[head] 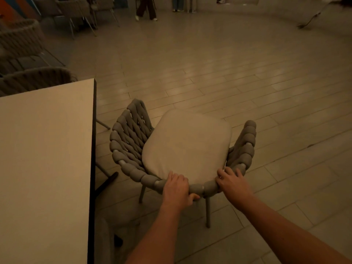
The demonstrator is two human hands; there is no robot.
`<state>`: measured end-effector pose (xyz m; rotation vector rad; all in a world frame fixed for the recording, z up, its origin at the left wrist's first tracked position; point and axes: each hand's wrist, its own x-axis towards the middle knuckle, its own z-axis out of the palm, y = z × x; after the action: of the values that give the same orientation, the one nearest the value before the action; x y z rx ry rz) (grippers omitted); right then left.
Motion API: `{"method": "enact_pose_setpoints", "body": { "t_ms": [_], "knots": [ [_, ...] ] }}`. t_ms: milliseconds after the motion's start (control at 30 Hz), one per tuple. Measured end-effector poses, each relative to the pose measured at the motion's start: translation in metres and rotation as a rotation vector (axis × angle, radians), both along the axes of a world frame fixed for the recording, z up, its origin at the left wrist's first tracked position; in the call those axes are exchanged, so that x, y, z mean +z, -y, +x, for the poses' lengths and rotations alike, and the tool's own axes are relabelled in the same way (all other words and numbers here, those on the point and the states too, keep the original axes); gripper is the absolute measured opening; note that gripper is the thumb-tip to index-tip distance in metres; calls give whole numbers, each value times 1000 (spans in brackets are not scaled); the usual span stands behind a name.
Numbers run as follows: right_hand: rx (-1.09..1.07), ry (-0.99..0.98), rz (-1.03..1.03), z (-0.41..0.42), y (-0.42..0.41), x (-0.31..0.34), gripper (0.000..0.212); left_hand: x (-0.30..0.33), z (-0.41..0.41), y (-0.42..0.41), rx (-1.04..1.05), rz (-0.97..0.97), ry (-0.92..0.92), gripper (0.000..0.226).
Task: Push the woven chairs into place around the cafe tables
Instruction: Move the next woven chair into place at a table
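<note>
- The woven chair [182, 147] stands on the floor just right of the surface [45, 149], its seat cushion [187, 144] facing away from the surface's edge rather than tucked under it.
- The left hand [177, 189] grips the near rim of the chair back, fingers over the top and thumb curled beneath; the right hand [231, 181] rests on the rim further right with fingers bent over it.
- To do this well, I judge the chair should be swung leftward first, then slid in (lifting slightly so the legs don't snag on the surface's base [106, 182]).
- Dim light blurs the far chairs [21, 37]; the surface's near and left parts are cut off, and the chair's far legs are hidden.
</note>
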<state>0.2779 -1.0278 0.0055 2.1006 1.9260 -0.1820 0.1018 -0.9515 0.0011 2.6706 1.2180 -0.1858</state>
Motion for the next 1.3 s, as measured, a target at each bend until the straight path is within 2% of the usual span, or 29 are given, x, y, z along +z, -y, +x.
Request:
{"method": "enact_pose_setpoints", "body": {
  "t_ms": [633, 1000, 1300],
  "knots": [
    [25, 43, -81, 86, 35, 16, 40, -1, 82, 38, -55, -47, 2, 63],
    [-76, 92, -55, 140, 40, 26, 36, -6, 152, 52, -10, -73, 31, 66],
    [-162, 93, -94, 142, 36, 31, 38, -10, 161, 56, 11, -68, 20, 62]
  ]
}}
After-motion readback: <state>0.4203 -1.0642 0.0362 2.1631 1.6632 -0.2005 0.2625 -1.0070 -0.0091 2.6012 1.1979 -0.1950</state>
